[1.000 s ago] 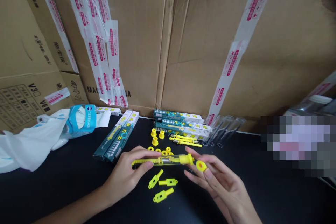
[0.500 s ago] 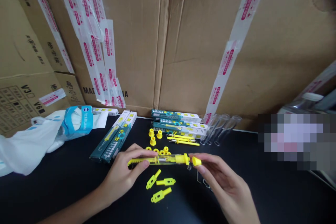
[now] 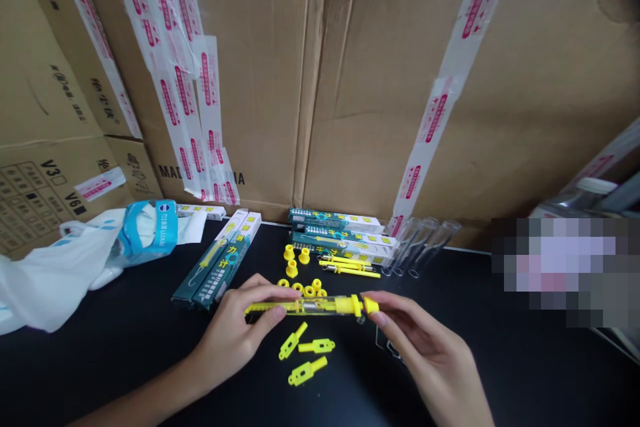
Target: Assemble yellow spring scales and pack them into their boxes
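Observation:
My left hand is closed around a clear-tubed spring scale with yellow parts and a metal spring inside, held level above the table. Between the thumb and fingers of my right hand is a small yellow flared cap, at the right end of the scale. Whether cap and scale touch I cannot tell. Below the scale lie three flat yellow tabs with slots. Just behind it are several yellow rings and three yellow collars. Bent metal hooks show partly behind my right hand.
Yellow rods with springs lie in front of boxes printed with a spring scale. Clear tubes stand to their right. More boxes and a plastic bag are at left. A cardboard wall closes off the back.
My right hand has shifted slightly left, bringing the yellow cap closer to the end of the spring scale. My left hand stays almost where it was.

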Demonstrator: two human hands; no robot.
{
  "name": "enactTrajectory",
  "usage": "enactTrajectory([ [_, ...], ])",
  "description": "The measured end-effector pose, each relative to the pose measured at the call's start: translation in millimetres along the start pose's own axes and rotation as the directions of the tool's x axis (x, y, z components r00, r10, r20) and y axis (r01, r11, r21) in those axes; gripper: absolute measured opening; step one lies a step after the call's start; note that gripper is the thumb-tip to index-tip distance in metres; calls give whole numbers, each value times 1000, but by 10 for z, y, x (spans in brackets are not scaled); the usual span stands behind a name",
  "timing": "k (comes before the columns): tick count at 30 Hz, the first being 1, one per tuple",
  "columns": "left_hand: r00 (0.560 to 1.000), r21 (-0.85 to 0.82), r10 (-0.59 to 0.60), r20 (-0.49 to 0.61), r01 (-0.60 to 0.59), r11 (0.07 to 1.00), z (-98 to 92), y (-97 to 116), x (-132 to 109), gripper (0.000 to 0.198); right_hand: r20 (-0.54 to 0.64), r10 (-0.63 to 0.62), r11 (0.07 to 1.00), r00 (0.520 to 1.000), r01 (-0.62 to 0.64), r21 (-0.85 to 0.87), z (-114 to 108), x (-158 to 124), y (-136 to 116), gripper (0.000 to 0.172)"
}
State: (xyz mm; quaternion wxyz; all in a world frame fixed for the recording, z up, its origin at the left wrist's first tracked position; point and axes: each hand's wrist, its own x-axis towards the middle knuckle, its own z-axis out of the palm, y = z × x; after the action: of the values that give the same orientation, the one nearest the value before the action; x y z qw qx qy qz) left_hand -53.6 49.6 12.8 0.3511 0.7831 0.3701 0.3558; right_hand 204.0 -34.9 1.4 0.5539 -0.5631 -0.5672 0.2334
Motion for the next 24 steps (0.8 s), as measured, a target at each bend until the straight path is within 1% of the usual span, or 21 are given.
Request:
enactTrajectory([
  [3, 1000, -8, 6, 1, -6, 1000, 9, 3, -8, 24, 7, -46, 998, 999, 46, -42, 19, 11, -7, 15],
  [6, 1000, -8, 14, 5, -14, 1000, 10, 9, -15, 24, 37, -35, 998, 999, 37, -50, 24, 11, 5, 18],
  [8, 1000, -4, 16, 7, -16, 1000, 8, 14, -17, 24, 35, -20, 998, 999, 22, -54, 16, 9, 19, 20],
  [11, 1000, 2, 23, 12, -23, 1000, 10, 18, -17, 25, 54, -25, 991, 998, 31, -132, -6, 7, 35, 19],
  [14, 999, 6, 35, 10, -35, 999, 14, 17, -18, 25, 107, -68, 958, 992, 95, -271, -29, 19, 32, 19],
  [17, 999, 10, 41, 4, -41, 999, 12, 13, -21, 25, 124, -117, 925, 985, 154, -348, -37, 40, 13, 21],
  [24, 999, 28, 29, -13, -29, 999, -6, -9, -5, 25, 186, -197, 905, 963, 252, -343, -7, 25, 3, 12],
])
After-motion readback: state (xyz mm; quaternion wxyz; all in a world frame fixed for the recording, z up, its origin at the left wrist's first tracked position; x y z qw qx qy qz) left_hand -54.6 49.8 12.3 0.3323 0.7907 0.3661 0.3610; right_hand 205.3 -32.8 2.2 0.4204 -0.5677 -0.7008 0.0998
